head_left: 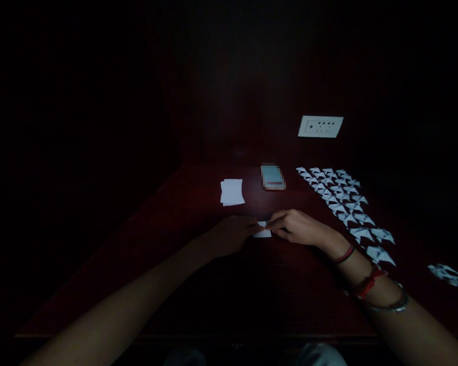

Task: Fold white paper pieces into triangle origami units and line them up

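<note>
Paper slip, small and white, lies flat on the tabletop between the two hands, near the middle of the surface. That is the worked piece; the rest goes big to small.

Tabletop: dark reddish wood, dimly lit, edges fading into black. A dark wall panel behind it carries a white socket plate.

Both forearms come in from the bottom corners. The right wrist wears a red thread band, a dark band and a metal bangle.

Folded paper pieces, white with dark creases, lie in two rough rows along the right side of the tabletop, running from far to near. One more folded cluster sits well apart at the far right edge.

Stack of blank white sheets lies beyond the hands, left of centre. Just right of it is a blurred teal card-like object; cannot tell what it is.

Left hand: grip curled, fingertips on the slip's left edge, a ring on one finger. Right hand: fingers stretched toward the left, tips pinching or pressing the slip's right edge. Too dark to tell whether either grip actually clamps the paper or just presses it down. The slip shows only in the narrow gap between the two sets of fingertips, touching both.
</note>
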{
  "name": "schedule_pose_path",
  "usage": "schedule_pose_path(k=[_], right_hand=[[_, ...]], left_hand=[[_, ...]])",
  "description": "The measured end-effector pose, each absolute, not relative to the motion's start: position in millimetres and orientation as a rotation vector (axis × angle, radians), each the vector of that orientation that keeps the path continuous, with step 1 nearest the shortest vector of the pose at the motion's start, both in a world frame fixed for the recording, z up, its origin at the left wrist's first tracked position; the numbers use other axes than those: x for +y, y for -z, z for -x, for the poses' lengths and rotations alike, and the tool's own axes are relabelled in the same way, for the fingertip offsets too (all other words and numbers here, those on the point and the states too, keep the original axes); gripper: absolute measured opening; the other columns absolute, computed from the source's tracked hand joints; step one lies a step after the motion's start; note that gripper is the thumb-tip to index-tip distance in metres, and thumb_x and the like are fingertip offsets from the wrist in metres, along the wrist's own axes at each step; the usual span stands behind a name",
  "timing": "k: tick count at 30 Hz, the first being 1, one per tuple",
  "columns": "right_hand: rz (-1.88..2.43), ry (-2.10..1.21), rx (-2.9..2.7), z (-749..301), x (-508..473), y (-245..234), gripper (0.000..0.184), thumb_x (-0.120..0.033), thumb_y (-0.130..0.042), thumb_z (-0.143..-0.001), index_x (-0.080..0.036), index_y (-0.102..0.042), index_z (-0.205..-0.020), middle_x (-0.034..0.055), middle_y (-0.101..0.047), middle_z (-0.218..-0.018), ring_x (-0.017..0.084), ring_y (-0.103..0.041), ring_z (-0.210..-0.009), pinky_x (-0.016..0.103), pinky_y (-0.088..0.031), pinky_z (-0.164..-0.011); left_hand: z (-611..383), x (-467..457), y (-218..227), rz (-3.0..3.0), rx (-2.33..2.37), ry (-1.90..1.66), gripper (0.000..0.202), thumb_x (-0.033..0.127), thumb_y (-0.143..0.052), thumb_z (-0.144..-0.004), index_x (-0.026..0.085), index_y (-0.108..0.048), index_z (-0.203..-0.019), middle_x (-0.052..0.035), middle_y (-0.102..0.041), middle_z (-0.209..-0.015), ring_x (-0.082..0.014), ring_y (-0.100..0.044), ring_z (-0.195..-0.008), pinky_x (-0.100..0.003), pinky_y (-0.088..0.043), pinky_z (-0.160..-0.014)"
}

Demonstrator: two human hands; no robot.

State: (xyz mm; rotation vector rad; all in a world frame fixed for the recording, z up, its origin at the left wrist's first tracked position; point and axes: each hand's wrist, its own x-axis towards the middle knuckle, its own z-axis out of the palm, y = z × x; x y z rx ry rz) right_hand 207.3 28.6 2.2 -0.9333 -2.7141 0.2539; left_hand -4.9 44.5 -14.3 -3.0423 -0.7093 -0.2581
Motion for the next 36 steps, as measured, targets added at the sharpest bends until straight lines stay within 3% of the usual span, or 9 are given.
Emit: schedule_pose_path(k=[9, 17, 30, 36], right_hand=[[0.94, -0.277, -2.729, -207, 27, -4, 0.024, -0.012, -0.041, -0.076, -0.018, -0.063, -0.086, 0.0038, -0.058, -0.085, 0.012, -0.054, -0.074, 0.023, -0.039, -0.068], [0.929, -0.277, -2.714, -207, 29, -3, 0.026, -0.014, -0.044, -0.076, -0.019, -0.06, -0.097, 0.0041, -0.058, -0.085, 0.012, -0.054, -0.075, 0.024, -0.04, -0.068], [0.989, -0.261, -2.708, -210, 29, -3, 0.024, -0.01, -0.044, -0.071, -0.014, -0.063, -0.085, 0.0051, -0.06, -0.091, 0.014, -0.055, -0.078, 0.025, -0.041, -0.071], [1.071, -0.221, -2.628, -218, 35, -2, 0.021, -0.011, -0.043, -0.071, -0.014, -0.064, -0.077, 0.0039, -0.06, -0.084, 0.013, -0.055, -0.074, 0.025, -0.041, -0.07]], left_hand=[[6, 48, 18, 3.056, -0.71, 0.276, 0.041, 0.005, -0.037, -0.076, 0.02, -0.042, -0.114, -0.0048, -0.047, -0.113, -0.0162, -0.046, -0.1, -0.03, -0.036, -0.084], [4, 47, 15, 3.08, -0.703, 0.29, 0.04, 0.005, -0.038, -0.077, 0.02, -0.043, -0.113, -0.0034, -0.05, -0.108, -0.0147, -0.047, -0.097, -0.028, -0.036, -0.083], [5, 50, 21, 2.982, -0.696, 0.273, 0.042, 0.003, -0.037, -0.074, 0.019, -0.043, -0.113, -0.0047, -0.046, -0.116, -0.0164, -0.045, -0.102, -0.03, -0.037, -0.084], [9, 54, 24, 2.984, -0.677, 0.288, 0.046, 0.0, -0.036, -0.072, 0.021, -0.043, -0.113, -0.0022, -0.045, -0.118, -0.0148, -0.04, -0.109, -0.03, -0.034, -0.087]])
